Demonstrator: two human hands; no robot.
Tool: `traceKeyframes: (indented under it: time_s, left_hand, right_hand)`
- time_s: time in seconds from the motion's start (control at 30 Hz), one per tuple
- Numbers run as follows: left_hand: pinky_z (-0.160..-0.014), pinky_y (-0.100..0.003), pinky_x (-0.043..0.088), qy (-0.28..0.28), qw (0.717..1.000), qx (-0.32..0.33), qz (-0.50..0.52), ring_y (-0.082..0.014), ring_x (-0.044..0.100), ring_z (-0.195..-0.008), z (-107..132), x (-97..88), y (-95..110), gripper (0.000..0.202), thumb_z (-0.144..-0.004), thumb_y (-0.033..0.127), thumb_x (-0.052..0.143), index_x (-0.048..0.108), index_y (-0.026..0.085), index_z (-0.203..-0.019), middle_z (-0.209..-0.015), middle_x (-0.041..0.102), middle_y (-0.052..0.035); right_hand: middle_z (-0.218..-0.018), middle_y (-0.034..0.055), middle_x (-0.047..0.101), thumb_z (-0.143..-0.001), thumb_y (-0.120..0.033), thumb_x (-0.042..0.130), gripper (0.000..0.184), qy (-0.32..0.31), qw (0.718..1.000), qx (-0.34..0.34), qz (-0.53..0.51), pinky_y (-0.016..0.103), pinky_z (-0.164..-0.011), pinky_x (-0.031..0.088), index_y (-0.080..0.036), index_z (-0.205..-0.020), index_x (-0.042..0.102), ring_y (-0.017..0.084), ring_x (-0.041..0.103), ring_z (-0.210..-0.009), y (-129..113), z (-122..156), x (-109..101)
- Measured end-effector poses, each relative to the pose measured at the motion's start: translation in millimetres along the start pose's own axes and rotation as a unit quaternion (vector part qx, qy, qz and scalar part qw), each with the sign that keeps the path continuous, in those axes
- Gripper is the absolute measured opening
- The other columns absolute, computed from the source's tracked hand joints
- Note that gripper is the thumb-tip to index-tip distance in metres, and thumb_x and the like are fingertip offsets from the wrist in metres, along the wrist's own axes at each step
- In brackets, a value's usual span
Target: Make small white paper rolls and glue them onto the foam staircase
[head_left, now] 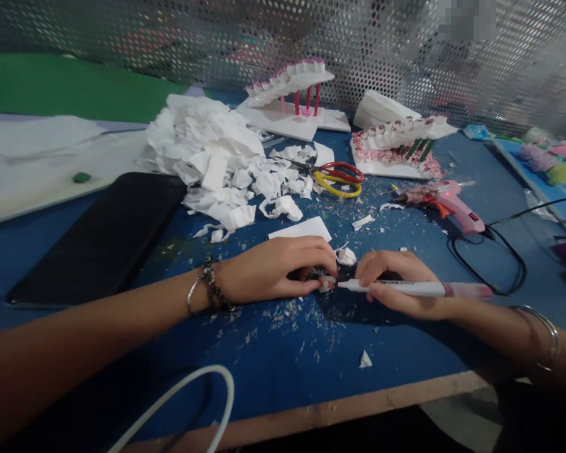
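Note:
My left hand [283, 267] pinches a small crumpled piece of paper [327, 284] with reddish marks between thumb and fingers, low over the blue table. From the right, my right hand [400, 280] grips a white marker [422, 289] with a pink end, lying nearly level. Its tip points left and meets the paper piece, or comes very close to it. Just behind the fingers lie a small white paper lump [346, 256] and a flat white card [302, 229], partly behind my left hand.
A heap of torn white paper [207, 138] lies behind, near red-and-yellow-handled scissors [339, 178]. A pink glue gun [457, 204] with a black cord is at right. Two stair-like models [292, 82] stand at the back. A black tablet-like slab [99, 239] lies left; a white cable [217, 371] loops in front.

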State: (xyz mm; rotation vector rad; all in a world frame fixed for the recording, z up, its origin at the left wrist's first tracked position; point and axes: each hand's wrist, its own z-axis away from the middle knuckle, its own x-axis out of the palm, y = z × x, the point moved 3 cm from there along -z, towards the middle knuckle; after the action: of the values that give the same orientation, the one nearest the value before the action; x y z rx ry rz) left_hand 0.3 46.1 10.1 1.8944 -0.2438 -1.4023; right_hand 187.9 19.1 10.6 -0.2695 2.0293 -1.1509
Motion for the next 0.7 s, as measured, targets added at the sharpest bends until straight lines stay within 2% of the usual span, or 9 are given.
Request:
traceKeyframes:
  time_s: [0.1,0.23,0.37,0.53,0.7]
  left_hand:
    - [-0.059,-0.016,0.039,-0.020,1.000,0.002,-0.004,-0.0085,0.050,-0.065,-1.2,0.4,1.3,0.018,-0.081,0.012,0.047,0.058,0.017,-0.094,-0.088,0.058,-0.0036]
    - [-0.063,-0.017,0.041,-0.030,0.999,0.008,-0.011,-0.0097,0.053,-0.071,-2.2,-0.3,1.6,0.015,-0.084,0.014,0.045,0.059,0.016,-0.089,-0.091,0.057,-0.0050]
    - [-0.070,-0.017,0.041,-0.028,0.999,0.019,-0.020,-0.0107,0.054,-0.078,-1.7,-0.7,0.9,0.015,-0.085,0.013,0.045,0.059,0.016,-0.089,-0.090,0.058,-0.0055]
    - [-0.070,-0.020,0.041,-0.028,0.997,0.027,-0.063,-0.0127,0.054,-0.079,-1.0,1.6,-0.2,0.016,-0.086,0.018,0.045,0.059,0.017,-0.094,-0.090,0.058,-0.0056]
    - [-0.069,-0.020,0.042,-0.051,0.996,0.039,-0.068,-0.0126,0.054,-0.078,-1.5,2.4,2.0,0.020,-0.085,0.015,0.044,0.060,0.017,-0.097,-0.093,0.056,-0.0069]
  right_hand:
    - [-0.075,0.0017,0.055,-0.083,-0.015,0.045,0.004,0.006,0.998,0.021,-0.060,0.022,-0.055,0.041,-0.017,-0.083,0.049,0.009,0.052,-0.063,1.1,2.5,-1.7]
    - [-0.074,0.0018,0.054,-0.085,-0.018,0.044,0.006,0.033,0.993,0.030,-0.108,0.022,-0.052,0.040,-0.017,-0.085,0.050,0.009,0.051,-0.059,0.6,4.7,-3.9]
    - [-0.075,0.0018,0.054,-0.085,-0.018,0.045,0.006,0.037,0.994,0.035,-0.098,0.022,-0.053,0.039,-0.017,-0.084,0.051,0.008,0.050,-0.059,0.0,5.0,-4.4]
    - [-0.076,0.0018,0.054,-0.085,-0.018,0.045,0.006,0.042,0.995,0.032,-0.087,0.022,-0.055,0.039,-0.017,-0.085,0.051,0.008,0.050,-0.062,1.0,5.2,-4.9]
    - [-0.076,0.0016,0.055,-0.085,-0.019,0.045,0.007,0.048,0.994,0.030,-0.091,0.022,-0.054,0.039,-0.017,-0.086,0.052,0.008,0.049,-0.061,1.9,5.9,-4.8]
